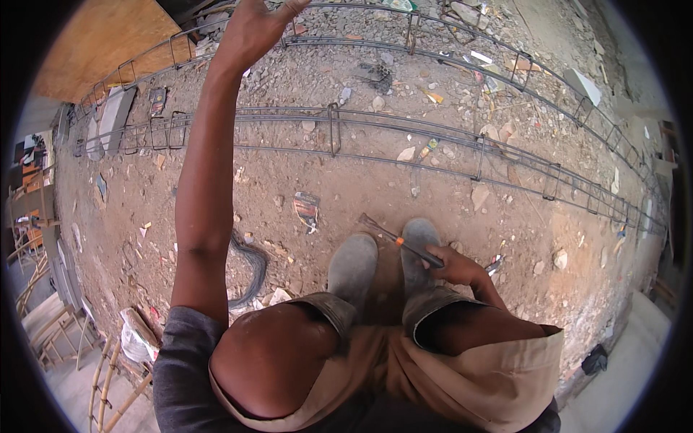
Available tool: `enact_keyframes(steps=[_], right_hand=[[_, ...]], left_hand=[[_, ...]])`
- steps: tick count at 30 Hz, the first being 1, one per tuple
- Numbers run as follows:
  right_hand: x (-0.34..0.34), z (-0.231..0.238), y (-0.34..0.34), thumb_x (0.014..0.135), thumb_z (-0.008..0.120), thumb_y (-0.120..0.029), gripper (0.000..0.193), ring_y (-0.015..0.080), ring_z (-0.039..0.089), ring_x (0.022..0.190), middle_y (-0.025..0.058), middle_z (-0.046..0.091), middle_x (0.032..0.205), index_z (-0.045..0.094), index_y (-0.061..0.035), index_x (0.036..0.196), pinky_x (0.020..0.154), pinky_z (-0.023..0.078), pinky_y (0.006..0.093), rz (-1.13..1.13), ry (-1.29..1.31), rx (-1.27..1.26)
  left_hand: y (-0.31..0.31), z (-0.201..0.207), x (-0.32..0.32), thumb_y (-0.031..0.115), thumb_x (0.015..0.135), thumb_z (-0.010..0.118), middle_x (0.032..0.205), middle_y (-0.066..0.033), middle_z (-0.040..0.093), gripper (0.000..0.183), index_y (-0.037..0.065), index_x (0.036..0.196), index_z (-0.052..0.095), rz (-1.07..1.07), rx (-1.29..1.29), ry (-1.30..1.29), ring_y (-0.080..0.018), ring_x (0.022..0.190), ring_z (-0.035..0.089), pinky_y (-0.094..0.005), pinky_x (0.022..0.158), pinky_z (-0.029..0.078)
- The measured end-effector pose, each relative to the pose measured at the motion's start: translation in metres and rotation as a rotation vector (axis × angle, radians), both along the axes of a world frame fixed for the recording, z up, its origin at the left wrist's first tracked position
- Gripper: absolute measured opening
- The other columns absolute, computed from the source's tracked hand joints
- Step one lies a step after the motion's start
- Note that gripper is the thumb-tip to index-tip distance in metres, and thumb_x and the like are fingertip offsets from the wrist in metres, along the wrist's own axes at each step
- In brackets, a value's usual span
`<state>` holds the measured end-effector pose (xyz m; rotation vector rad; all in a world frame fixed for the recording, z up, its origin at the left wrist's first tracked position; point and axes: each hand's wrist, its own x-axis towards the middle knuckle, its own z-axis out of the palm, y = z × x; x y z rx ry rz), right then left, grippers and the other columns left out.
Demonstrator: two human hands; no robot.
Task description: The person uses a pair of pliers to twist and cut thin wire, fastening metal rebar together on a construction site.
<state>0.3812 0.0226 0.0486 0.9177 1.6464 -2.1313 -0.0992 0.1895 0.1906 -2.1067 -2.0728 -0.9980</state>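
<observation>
1. Lying beyond and left of the dusty grey boots [354,263]: one long pale-grey block [117,119], at the left end of the nearer cage, a long frame of thin dark steel bars and rectangular ties [332,119]. Risk: frame sliding or tipping against the block. Cause: a tug along its length, if the block bears it; bearing unconfirmed.

2. Coil, thick, black, bent [256,267]; on the dirt, just left of the boots. Risk: caught foot. Cause: a sideways step without looking down.

3. Left hand, bare [256,27]; well forward and left of the boots, arm outstretched, at the farther cage, of like dark steel bars [413,36]. Thumb side visible, fingertips cropped; cannot tell whether it grips. Risk: scratched skin, lost balance. Cause: bare skin near steel, long reach over bent knees.

4. Nearer cage, continued; spanning the ground ahead of the boots. Risk: snagged toe or sleeve. Cause: open ties between body and farther cage.

5. Hand tool, dark metal head, orange collar, black grip [399,241]; above the right boot, head angled toward the left one. Risk: drop onto a toe. Cause: slackened one-handed hold.

6. Right hand, bare [456,265]; just right of the boots, fingers curled round the black grip. Risk: tool twisting. Cause: dust on the palm, if any.
</observation>
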Motion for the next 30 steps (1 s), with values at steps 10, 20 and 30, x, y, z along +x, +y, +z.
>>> enact_keyframes(steps=[10,20,30], right_hand=[[-0.004,0.017,-0.001,0.081,0.069,-0.019,0.043,0.0386,0.046,0.126,0.0202,0.049,0.132,0.057,-0.0035,0.119,0.104,0.038,0.0448,0.119,-0.001,0.789],[0.000,-0.043,0.121,0.089,0.063,-0.025,0.031,0.0404,0.058,0.102,0.0212,0.063,0.101,0.060,-0.0001,0.107,0.094,0.041,0.0476,-0.585,-0.488,1.176],[0.019,-0.053,0.127,0.088,0.063,-0.020,0.021,0.0340,0.062,0.075,0.0194,0.064,0.081,0.061,0.0003,0.093,0.070,0.047,0.0409,-0.521,-0.539,1.028]], left_hand=[[-0.062,-0.131,0.034,0.042,0.094,0.059,0.117,-0.0228,0.065,0.051,-0.001,0.121,0.064,-0.055,-0.683,-0.221,-0.0339,0.111,0.062,-0.0396,0.097,0.046],[-0.050,-0.169,0.029,0.048,0.089,0.063,0.087,-0.0236,0.069,0.049,0.001,0.098,0.073,0.086,-0.900,-0.272,-0.0366,0.085,0.067,-0.0435,0.081,0.049],[-0.049,-0.169,0.031,0.049,0.088,0.066,0.103,-0.0203,0.070,0.051,0.008,0.117,0.069,-0.071,-0.865,-0.249,-0.0303,0.098,0.067,-0.0391,0.087,0.050]])
